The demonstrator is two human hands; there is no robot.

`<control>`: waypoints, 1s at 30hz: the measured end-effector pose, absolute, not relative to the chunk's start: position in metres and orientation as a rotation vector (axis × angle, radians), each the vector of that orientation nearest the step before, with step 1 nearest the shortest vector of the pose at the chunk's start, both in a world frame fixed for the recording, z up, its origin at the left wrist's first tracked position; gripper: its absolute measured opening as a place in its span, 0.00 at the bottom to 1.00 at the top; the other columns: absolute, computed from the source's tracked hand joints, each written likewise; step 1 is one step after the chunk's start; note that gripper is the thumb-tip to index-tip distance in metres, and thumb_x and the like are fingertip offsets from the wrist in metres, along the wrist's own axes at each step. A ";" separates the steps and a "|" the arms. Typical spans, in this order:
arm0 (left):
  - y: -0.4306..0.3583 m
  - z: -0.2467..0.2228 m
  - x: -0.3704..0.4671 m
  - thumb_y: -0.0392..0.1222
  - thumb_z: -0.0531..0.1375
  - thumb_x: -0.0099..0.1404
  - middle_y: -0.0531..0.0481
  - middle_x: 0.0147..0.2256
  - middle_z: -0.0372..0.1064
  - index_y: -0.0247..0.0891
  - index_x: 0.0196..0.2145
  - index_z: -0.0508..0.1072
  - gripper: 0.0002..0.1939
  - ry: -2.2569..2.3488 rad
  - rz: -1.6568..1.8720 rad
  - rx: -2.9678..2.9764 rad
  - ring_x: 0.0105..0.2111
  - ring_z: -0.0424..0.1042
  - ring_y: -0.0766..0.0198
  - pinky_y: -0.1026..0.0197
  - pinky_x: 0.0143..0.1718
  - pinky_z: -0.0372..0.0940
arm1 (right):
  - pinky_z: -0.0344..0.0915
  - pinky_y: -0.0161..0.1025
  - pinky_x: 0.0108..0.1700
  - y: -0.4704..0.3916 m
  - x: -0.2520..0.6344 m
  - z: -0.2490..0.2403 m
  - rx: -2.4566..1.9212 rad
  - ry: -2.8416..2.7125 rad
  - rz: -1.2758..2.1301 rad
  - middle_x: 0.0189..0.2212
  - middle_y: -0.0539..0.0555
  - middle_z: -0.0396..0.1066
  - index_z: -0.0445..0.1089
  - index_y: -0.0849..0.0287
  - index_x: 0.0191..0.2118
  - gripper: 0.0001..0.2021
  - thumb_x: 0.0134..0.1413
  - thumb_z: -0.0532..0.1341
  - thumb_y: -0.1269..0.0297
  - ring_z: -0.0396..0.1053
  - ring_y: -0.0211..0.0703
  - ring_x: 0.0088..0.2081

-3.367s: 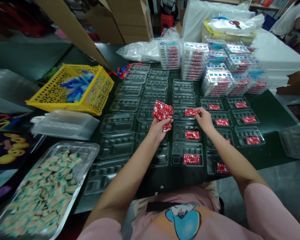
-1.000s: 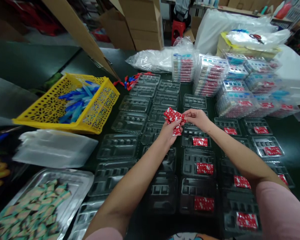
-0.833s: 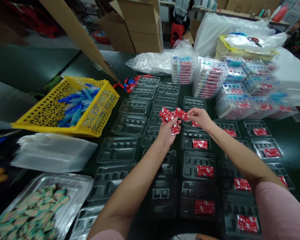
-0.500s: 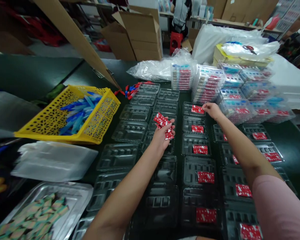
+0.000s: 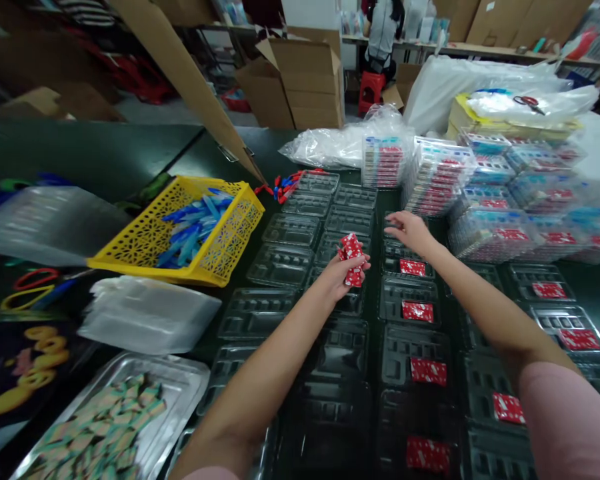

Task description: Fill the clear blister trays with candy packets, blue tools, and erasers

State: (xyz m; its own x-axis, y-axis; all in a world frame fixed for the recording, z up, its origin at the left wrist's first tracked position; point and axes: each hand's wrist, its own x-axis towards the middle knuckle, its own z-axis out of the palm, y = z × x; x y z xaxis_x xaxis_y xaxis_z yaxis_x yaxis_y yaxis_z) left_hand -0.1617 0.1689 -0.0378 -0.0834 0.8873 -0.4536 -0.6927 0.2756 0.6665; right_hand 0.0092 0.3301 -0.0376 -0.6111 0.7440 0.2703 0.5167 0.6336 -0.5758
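Right hand: released from the packet it was pinching in the earlier frame; the hand [image 5: 411,233] is over the far end of a tray column, fingers partly open, with no packet visible in them. What lies under it is hidden.
Left hand: closed round a small bunch of red packets [image 5: 353,250]; the hand [image 5: 341,272] is above the middle trays, with the packets fanned unevenly.
Loose bunch: a packet could slip out if the grip slackens, or two could come away together, since they overlap and look slick.
Packets in trays: one red packet [image 5: 417,311] lies in the wide compartment of its plastic tray [image 5: 391,300], with others in nearby trays. Any lying over a ridge may shift if the tray is knocked.
Tray rows: the see-through trays [image 5: 253,313] sit close together on the dark table [image 5: 373,293]; a dragging sleeve or forearm could push them out of line. Their transparency makes a misjudged edge likelier.
Packed stacks: the tall stack [image 5: 437,177] stands just beyond the right hand; an overlong reach might topple it.
Yellow basket: the basket [image 5: 240,233] of blue pieces [image 5: 195,227] sits away from both hands, so a spill seems unlikely.
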 end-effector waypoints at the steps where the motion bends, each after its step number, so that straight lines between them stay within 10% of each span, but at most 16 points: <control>1: 0.170 -0.038 -0.162 0.28 0.67 0.51 0.47 0.31 0.73 0.35 0.43 0.71 0.21 1.002 1.309 0.268 0.25 0.73 0.65 0.68 0.19 0.64 | 0.65 0.38 0.40 0.320 -0.004 -0.029 -0.812 -2.371 0.790 0.42 0.56 0.72 0.72 0.59 0.48 0.17 0.52 0.64 0.62 0.69 0.41 0.35; 8: 0.176 -0.034 -0.180 0.31 0.69 0.52 0.46 0.32 0.73 0.32 0.36 0.72 0.14 0.976 1.279 0.290 0.22 0.69 0.69 0.70 0.17 0.61 | 0.62 0.35 0.34 0.305 -0.061 -0.010 -0.530 -2.322 1.226 0.28 0.50 0.71 0.74 0.59 0.33 0.08 0.48 0.65 0.60 0.66 0.37 0.29; 15: 0.174 -0.049 -0.216 0.30 0.67 0.53 0.48 0.34 0.73 0.40 0.43 0.69 0.21 0.992 1.416 0.135 0.22 0.70 0.69 0.69 0.19 0.63 | 0.63 0.34 0.34 0.405 -0.073 -0.054 -1.135 -1.840 0.998 0.20 0.44 0.64 0.69 0.60 0.46 0.17 0.48 0.56 0.71 0.65 0.36 0.25; 30: 0.189 -0.050 -0.227 0.22 0.57 0.44 0.49 0.32 0.71 0.39 0.48 0.68 0.32 1.024 1.528 0.066 0.33 0.76 0.59 0.58 0.33 0.71 | 0.65 0.44 0.48 0.405 -0.116 -0.068 -1.335 -2.078 0.682 0.39 0.57 0.72 0.74 0.61 0.44 0.15 0.49 0.61 0.67 0.69 0.45 0.39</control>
State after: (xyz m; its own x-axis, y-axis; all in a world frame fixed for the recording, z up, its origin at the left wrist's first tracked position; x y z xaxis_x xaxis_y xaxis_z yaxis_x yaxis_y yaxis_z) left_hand -0.2267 0.1890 -0.0498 -0.2646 0.8253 -0.4988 -0.7749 0.1259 0.6194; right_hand -0.1160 0.4051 -0.0683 -0.3385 0.9218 0.1889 0.6305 0.3712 -0.6817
